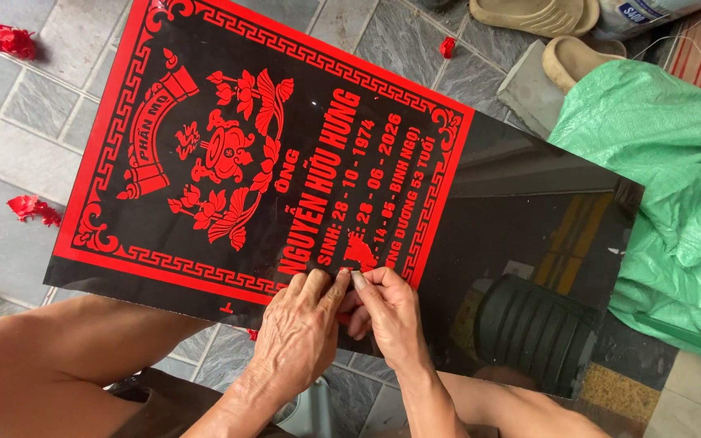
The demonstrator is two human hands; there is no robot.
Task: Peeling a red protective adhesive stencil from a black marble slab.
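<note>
One glossy black rectangular stone slab (521, 235) lies tilted across the grey tiled floor (18, 138), its left part covered by one red stencil film (123, 219) cut with a key-pattern border, a floral emblem and rows of lettering. Two bare hands meet at the slab's near edge, touching each other. The left hand (298, 332) lies flat on the slab with its grip pressed together, thumb and fingertips nipping the red film. The right hand (387, 312) has its grip pinched on a small ragged scrap of red film (360, 255) that stands up from the lettering. Four crumpled red film scraps show on the floor: two at the left (10, 39) (34, 208), one far beyond the slab (447, 46), and one just under its near edge (251, 333). Two beige foam sandals (565, 36) sit at the far right, beside one green woven plastic sheet (675, 186).
</note>
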